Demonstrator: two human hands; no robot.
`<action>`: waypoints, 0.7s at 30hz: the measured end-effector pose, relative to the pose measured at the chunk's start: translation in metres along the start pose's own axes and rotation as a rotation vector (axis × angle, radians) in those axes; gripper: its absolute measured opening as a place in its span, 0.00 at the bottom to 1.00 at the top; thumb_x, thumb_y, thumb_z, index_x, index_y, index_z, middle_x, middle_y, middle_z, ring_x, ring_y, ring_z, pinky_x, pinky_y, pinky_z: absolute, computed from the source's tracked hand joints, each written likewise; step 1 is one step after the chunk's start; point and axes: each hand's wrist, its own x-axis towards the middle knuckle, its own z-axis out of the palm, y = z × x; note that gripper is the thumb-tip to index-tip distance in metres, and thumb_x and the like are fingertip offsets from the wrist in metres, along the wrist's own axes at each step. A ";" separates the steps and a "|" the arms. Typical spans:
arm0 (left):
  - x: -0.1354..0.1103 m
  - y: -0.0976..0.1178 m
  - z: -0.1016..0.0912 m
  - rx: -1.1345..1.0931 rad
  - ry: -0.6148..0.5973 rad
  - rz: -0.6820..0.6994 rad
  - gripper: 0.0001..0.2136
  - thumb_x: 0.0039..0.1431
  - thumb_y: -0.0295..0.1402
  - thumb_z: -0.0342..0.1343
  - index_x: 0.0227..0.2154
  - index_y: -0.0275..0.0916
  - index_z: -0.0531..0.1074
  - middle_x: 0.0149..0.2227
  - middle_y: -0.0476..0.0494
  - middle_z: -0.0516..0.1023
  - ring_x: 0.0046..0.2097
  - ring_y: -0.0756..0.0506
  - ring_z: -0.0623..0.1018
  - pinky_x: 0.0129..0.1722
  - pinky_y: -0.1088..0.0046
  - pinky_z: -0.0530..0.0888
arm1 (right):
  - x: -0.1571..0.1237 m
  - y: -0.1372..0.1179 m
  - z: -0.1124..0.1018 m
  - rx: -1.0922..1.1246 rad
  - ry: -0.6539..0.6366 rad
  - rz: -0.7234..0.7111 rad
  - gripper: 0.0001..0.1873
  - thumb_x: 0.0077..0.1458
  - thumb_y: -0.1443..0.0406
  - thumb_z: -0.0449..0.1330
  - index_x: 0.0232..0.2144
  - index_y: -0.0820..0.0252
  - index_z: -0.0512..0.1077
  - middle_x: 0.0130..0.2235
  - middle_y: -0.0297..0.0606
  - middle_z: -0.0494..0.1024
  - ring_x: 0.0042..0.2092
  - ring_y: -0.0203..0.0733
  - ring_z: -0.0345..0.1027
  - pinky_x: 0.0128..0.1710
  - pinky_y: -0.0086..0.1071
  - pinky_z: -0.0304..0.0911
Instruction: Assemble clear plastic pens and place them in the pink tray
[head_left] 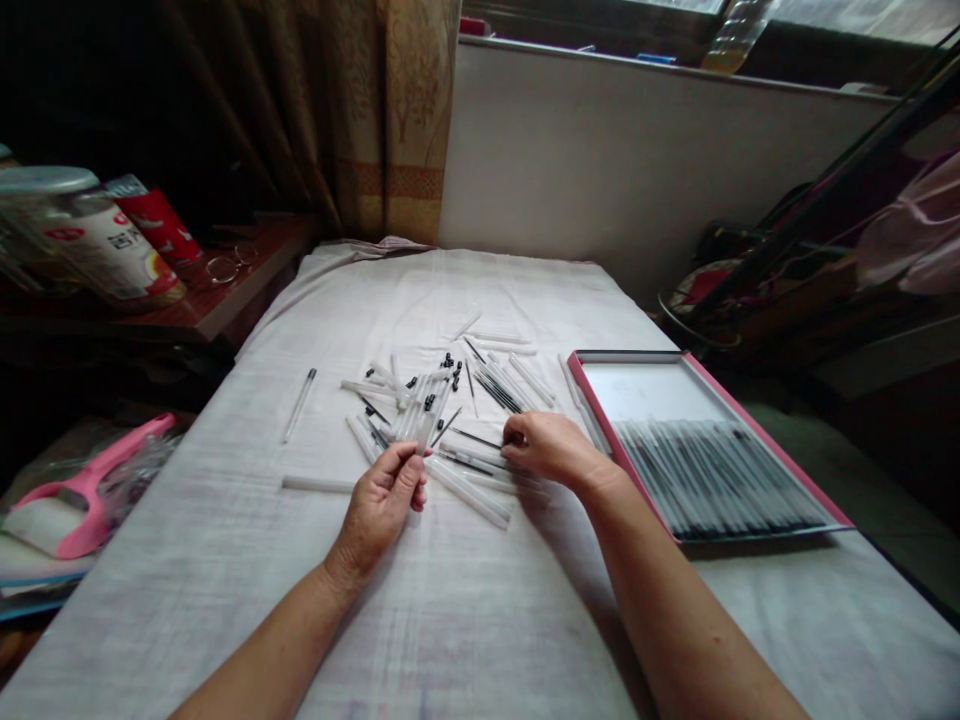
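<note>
Wrinkly white cloth (360,640), shallow pink-rimmed box (634,385) of slim pens (712,475) off right. Left hand (386,485) has a frosty plastic tube (425,432) pinched mid-cloth; right hand (551,448), fingers bunched tight on a skinny dark refill (478,438). Stubby black plugs (448,360) scattered beyond.

The window (862,18) glares; the upper left is dark.
</note>
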 end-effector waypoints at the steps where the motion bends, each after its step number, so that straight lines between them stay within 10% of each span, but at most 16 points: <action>1: 0.000 0.000 0.000 -0.001 -0.003 -0.011 0.20 0.55 0.50 0.58 0.39 0.37 0.72 0.24 0.54 0.69 0.23 0.53 0.70 0.23 0.78 0.70 | 0.000 -0.001 0.001 -0.020 -0.007 -0.008 0.11 0.52 0.63 0.57 0.35 0.53 0.79 0.38 0.39 0.82 0.39 0.45 0.74 0.32 0.31 0.56; 8: 0.000 -0.004 0.000 0.011 -0.008 -0.015 0.20 0.55 0.50 0.58 0.39 0.37 0.74 0.28 0.50 0.72 0.24 0.53 0.71 0.21 0.80 0.68 | -0.004 0.003 -0.011 0.011 0.054 -0.062 0.12 0.53 0.68 0.53 0.34 0.60 0.77 0.32 0.43 0.80 0.34 0.44 0.72 0.30 0.32 0.55; 15: 0.000 -0.009 -0.004 0.132 0.031 0.128 0.15 0.55 0.42 0.61 0.39 0.37 0.78 0.26 0.49 0.74 0.24 0.53 0.72 0.24 0.78 0.70 | -0.021 0.022 -0.034 0.934 0.435 -0.222 0.10 0.49 0.58 0.63 0.29 0.61 0.75 0.25 0.34 0.72 0.26 0.34 0.62 0.25 0.28 0.57; 21: -0.001 -0.008 -0.004 0.198 0.019 0.204 0.12 0.57 0.39 0.59 0.39 0.38 0.78 0.26 0.49 0.74 0.24 0.53 0.71 0.24 0.78 0.70 | -0.027 0.015 -0.041 1.184 0.479 -0.243 0.09 0.46 0.61 0.67 0.26 0.60 0.74 0.22 0.31 0.70 0.23 0.31 0.59 0.21 0.26 0.55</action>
